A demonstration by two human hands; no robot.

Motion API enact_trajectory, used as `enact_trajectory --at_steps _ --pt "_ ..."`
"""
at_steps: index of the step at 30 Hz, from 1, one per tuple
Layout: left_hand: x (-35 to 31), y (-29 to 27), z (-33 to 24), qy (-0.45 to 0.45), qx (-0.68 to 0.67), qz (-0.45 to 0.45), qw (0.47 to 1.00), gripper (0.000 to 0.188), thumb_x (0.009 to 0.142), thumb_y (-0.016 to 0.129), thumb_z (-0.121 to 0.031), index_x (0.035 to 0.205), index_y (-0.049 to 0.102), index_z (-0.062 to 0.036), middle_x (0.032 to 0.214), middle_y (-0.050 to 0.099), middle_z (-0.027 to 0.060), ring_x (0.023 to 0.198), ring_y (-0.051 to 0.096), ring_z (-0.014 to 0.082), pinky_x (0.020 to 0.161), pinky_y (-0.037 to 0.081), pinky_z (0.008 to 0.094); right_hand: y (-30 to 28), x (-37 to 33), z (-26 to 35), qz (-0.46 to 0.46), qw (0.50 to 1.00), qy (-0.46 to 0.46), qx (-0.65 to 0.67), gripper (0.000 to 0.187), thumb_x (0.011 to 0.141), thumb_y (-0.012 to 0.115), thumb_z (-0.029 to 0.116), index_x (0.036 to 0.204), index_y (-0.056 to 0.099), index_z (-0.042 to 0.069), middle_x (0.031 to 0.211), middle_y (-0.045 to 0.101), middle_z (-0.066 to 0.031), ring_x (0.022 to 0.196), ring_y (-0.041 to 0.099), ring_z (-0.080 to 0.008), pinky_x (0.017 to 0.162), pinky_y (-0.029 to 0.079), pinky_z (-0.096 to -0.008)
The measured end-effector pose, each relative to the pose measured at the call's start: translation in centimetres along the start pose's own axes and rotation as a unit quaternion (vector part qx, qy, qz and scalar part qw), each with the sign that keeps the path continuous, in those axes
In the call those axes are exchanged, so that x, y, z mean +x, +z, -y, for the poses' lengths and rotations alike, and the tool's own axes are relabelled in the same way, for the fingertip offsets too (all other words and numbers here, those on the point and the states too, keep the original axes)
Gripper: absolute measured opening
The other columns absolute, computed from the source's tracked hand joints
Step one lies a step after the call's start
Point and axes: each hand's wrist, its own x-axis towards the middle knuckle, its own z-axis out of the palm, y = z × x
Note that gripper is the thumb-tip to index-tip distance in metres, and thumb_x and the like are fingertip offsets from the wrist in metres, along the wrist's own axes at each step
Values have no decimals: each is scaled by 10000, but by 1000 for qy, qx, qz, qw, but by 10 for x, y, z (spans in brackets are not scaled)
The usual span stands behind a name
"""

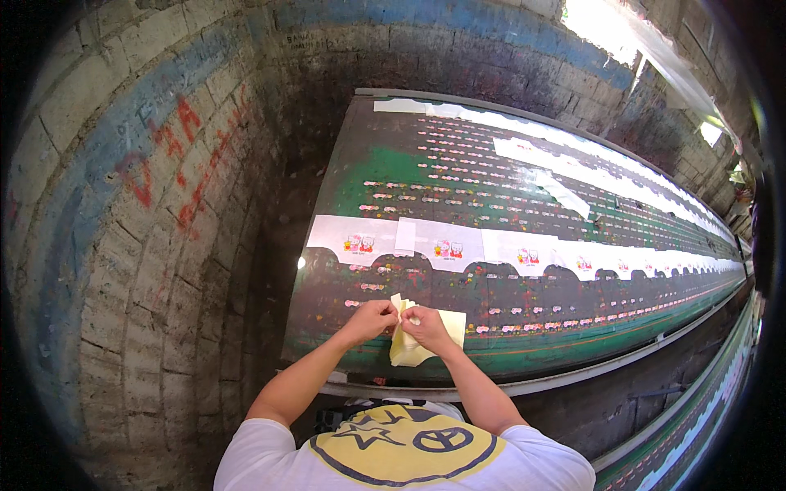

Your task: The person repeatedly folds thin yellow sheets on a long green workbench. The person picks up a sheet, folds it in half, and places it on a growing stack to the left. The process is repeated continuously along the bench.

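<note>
Over the near edge of the long table, my left hand point(373, 319) pinches the upper corner of a bundle of pale yellow cloth pieces point(408, 352). Close beside it, my right hand point(425, 328) is closed on the same bundle. The pieces look thin and layered, with their edges fanned at the top and a flat part spreading right under my right wrist. Whether they are cloth or paper is hard to tell at this size. Just beyond my hands, white cut pieces point(446, 245) with small printed cartoon figures lie in a row.
The long green and dark table point(327, 286) stretches away to the right, marked with rows of small coloured prints. More white pieces point(565, 168) lie in rows farther back. A block wall point(164, 245) stands at the left, and another table point(696, 442) lies at the lower right.
</note>
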Motion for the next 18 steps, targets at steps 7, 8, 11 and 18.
enact_trajectory --at_steps 7,8,11,18 --pt "-1 2 14 0 -99 25 995 118 902 598 -111 857 586 -2 753 617 30 684 572 89 646 486 253 8 -10 -4 -7 979 115 166 110 881 668 129 885 669 19 793 629 30 734 540 -42 657 458 -229" --pt "-2 3 15 2 -110 25 994 118 904 601 -112 859 586 -4 753 618 30 684 571 88 647 486 251 9 -12 -3 -7 969 133 207 101 883 667 123 885 666 22 797 620 43 733 526 -30 650 450 -217" --pt "-8 5 13 15 -79 18 997 94 897 609 -88 844 592 -12 754 597 13 682 548 76 636 465 241 11 -16 -3 -21 967 133 216 93 882 666 111 873 662 19 803 623 37 720 521 -31 643 440 -206" --pt "-18 4 1 29 9 29 999 119 873 626 -78 777 596 -16 745 595 3 698 549 80 645 462 247 10 -21 6 -8 984 103 145 102 869 677 119 867 664 18 775 619 40 710 515 -29 631 439 -210"
